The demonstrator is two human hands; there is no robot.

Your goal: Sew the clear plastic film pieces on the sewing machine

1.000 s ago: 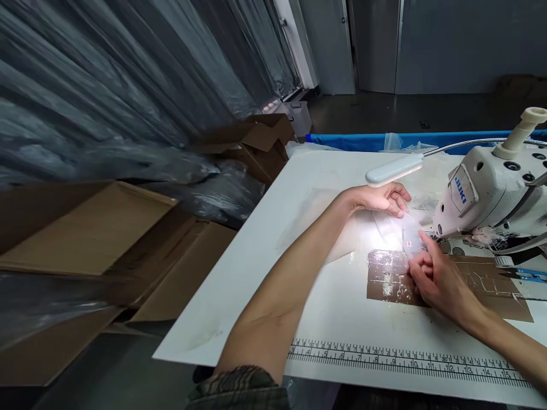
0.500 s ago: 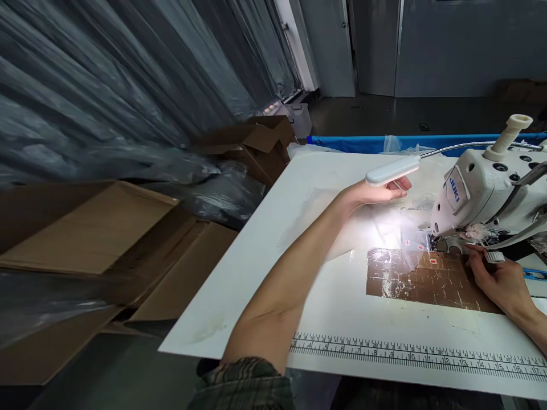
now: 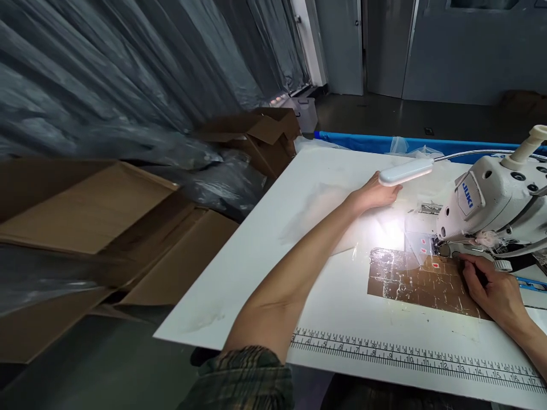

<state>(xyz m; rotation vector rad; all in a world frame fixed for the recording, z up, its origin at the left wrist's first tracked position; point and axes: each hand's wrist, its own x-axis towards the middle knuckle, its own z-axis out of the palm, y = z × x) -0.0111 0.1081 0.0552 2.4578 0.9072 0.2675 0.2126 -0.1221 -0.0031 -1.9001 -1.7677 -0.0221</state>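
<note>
- Left hand (image 3: 376, 192): far side of table, just behind and partly under the lamp head; fingers partly hidden, so can't tell how far open or whether it holds anything.
- Right hand (image 3: 498, 290): at the machine's needle end, over the right part of the brown panel; fingers loosely bent, index reaching toward the machine base, thumb a bit apart. Can't tell if the fingertips have hold of anything.
- Translucent piece (image 3: 413, 247): lies flat left of the presser foot, right edge at the foot, near corner overlapping the brown panel; two small red-and-white marks (image 3: 423, 246) show on it near the foot.
- Brown panel (image 3: 410, 279): flat on table, shiny, clear tape strips across it; another red-and-white mark (image 3: 435, 266) near its upper edge.
- Sewing machine (image 3: 491, 193): white, "JUKI" in blue, right side; tangled thread (image 3: 487, 239) under its head.
- Lamp (image 3: 405, 172): white, on bendy metal neck, bright spot on table beside the translucent piece.
- White table (image 3: 333, 319): printed ruler strip (image 3: 410, 356) along near edge.
- White brush (image 3: 502, 265) and blue tool (image 3: 532, 283): right of the right hand.
- Plaid sleeve (image 3: 243, 381): on left arm, pushed up near elbow.
- Left of table: open cardboard boxes (image 3: 85, 210), clear plastic (image 3: 231, 182), grey curtain (image 3: 128, 68) behind.
- Blue sheet (image 3: 363, 140): along far table edge.
</note>
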